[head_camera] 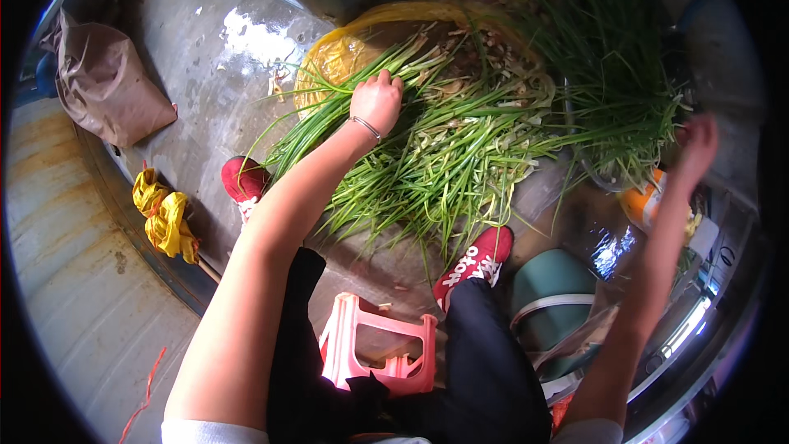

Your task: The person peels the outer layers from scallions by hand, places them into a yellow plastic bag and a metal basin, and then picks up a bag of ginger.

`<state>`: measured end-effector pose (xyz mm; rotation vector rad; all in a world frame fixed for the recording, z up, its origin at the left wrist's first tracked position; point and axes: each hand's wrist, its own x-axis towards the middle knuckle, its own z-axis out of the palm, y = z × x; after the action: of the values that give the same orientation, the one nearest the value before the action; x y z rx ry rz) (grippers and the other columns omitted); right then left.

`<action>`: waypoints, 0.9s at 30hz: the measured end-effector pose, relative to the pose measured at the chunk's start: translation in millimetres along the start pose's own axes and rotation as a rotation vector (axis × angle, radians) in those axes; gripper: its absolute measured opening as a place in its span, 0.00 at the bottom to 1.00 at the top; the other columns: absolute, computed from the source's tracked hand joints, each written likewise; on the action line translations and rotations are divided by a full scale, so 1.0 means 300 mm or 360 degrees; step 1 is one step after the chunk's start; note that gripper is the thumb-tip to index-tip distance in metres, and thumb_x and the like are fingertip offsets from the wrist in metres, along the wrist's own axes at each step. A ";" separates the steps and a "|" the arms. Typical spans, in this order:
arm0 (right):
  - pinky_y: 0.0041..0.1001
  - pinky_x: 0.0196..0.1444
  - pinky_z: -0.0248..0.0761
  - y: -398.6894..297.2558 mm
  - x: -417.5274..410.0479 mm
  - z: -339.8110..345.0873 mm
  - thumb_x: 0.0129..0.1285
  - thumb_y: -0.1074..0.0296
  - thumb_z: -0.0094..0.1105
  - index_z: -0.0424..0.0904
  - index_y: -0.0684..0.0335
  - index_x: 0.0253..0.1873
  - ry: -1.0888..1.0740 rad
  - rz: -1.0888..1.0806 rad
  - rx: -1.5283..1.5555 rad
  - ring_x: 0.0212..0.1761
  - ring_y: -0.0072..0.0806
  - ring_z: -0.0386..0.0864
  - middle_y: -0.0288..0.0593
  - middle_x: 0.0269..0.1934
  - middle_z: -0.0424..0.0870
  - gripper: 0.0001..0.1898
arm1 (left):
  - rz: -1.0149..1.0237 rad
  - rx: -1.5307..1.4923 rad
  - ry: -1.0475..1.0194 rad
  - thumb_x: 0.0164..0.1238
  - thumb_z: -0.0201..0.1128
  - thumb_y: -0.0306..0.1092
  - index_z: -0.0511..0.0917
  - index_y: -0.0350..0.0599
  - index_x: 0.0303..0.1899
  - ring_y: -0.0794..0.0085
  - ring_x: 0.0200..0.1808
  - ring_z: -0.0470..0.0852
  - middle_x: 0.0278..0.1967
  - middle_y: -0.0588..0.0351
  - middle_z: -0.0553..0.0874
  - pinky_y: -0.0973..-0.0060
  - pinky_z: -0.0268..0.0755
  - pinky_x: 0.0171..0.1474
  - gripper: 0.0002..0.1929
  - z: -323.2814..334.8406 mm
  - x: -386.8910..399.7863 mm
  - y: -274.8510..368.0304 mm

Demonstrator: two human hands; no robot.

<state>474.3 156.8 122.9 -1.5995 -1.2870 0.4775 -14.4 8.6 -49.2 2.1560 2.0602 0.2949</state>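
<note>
My left hand [377, 102], with a thin bracelet at the wrist, is closed around a bunch of scallions [336, 108] over the heap. Their pale ends point to the upper right. Below and to the right spreads a tangled pile of loose green leaves and stripped skins [444, 166]. At the far right, my right hand [699, 139] is beside the root ends of another large heap of scallions [622, 92]. It is blurred with its fingers partly hidden, so any hold cannot be made out.
A yellow plastic bag [330, 52] lies open behind the pile. A pink plastic stool [348, 345] stands between my legs, and a green bucket [551, 290] is at the right. Left are a brown sack [114, 83] and a yellow cloth bundle [166, 216]. The concrete floor [209, 86] looks wet.
</note>
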 end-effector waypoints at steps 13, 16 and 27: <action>0.20 0.24 0.66 -0.193 -0.916 0.806 0.59 0.64 0.60 0.75 0.70 0.43 -0.1456 0.0722 0.0491 0.22 0.17 0.71 0.37 0.28 0.76 0.14 | -0.0643 -0.1964 -0.0607 0.54 0.66 0.31 0.77 0.38 0.29 0.84 0.24 0.72 0.23 0.64 0.79 0.83 0.66 0.29 0.08 -0.163 -0.088 0.043; 0.17 0.23 0.64 -0.200 -0.909 0.818 0.63 0.67 0.54 0.76 0.67 0.38 -0.1699 0.0838 0.0835 0.19 0.14 0.69 0.33 0.21 0.74 0.09 | -0.0726 -0.2118 -0.0784 0.53 0.66 0.24 0.75 0.41 0.33 0.85 0.31 0.76 0.28 0.65 0.79 0.87 0.68 0.36 0.08 -0.185 -0.112 0.029; 0.17 0.24 0.59 -0.179 -0.890 0.795 0.63 0.59 0.55 0.71 0.63 0.28 -0.1825 0.0705 0.0714 0.21 0.13 0.64 0.29 0.20 0.70 0.14 | -0.0673 -0.2015 -0.0843 0.59 0.64 0.33 0.78 0.39 0.33 0.86 0.30 0.74 0.28 0.66 0.80 0.85 0.67 0.36 0.08 -0.255 -0.127 0.025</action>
<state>164.3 20.7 -5.1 -1.1834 -1.4148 2.0081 -27.1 -32.3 25.4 0.8827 1.3165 0.6421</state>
